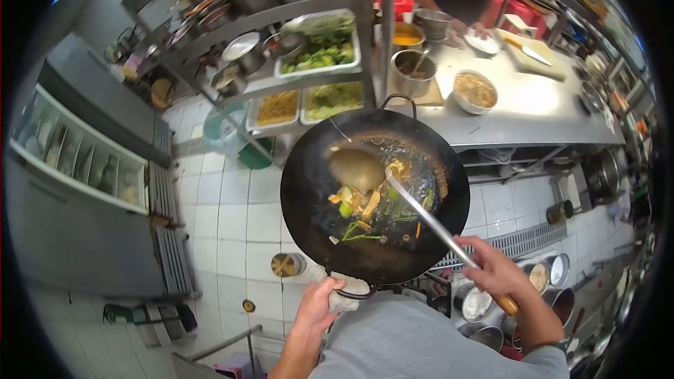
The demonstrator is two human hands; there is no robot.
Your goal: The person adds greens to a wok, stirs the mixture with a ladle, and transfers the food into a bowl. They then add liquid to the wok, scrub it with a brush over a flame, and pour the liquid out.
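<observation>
A large black wok (316,238) fills the middle of the head view, tilted over the floor near the steel counter. My left hand (318,305) is closed round its near loop handle, with a folded pale cloth (349,293) between. My right hand (497,271) grips the ladle (437,226) by its metal shaft, just above the wooden end. The ladle's bowl (357,168) is inside the wok, over the far left part of the bottom. Cooked food (361,203) with green vegetables, orange bits and pale pieces lies below it, amid shiny oil or liquid.
Beyond the wok is a steel counter (516,123) with a bowl of food (475,91), a pot (413,74) and a knife on a cutting board (547,69). A co-worker's hand (480,31) is by a white plate. Trays of greens (319,52) stand on the shelves; several pots are lower right.
</observation>
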